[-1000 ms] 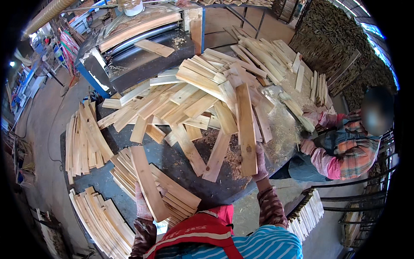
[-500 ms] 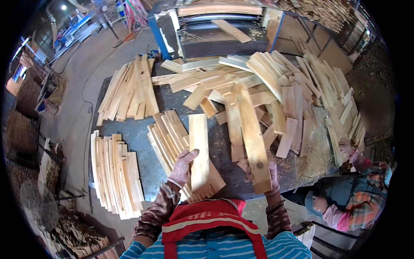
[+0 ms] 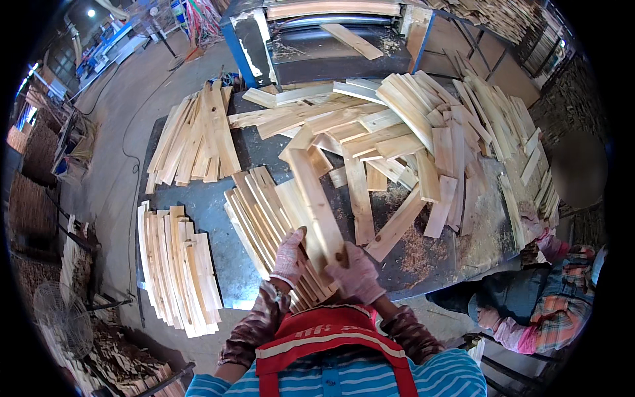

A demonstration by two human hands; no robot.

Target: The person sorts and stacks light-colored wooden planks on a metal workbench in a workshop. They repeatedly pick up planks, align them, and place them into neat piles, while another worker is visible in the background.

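Observation:
Gloved, my left hand (image 3: 289,258) grips the lower part of a pale wooden board (image 3: 289,197), its thumb along the edge. My right hand (image 3: 357,274), also gloved, is closed round the near end of a longer wooden plank (image 3: 317,205) with a dark knot close to my fingers. This plank slants across the board and partly covers it. Beneath both hands lies a fanned stack of narrow boards (image 3: 246,210) on the dark table (image 3: 228,264). Beyond the plank a loose heap of boards (image 3: 344,126) spreads over the table.
Two more board stacks lie left, one far (image 3: 192,139) and one near (image 3: 177,264). A blue-framed machine (image 3: 331,49) with a board on its bed stands at the far side. Sawdust (image 3: 420,255) covers the table's right part. A co-worker (image 3: 536,298) is at the right edge.
My right hand has brought the long plank leftward, from over the table's middle to across the board in my left hand. The left hand has stayed almost in place.

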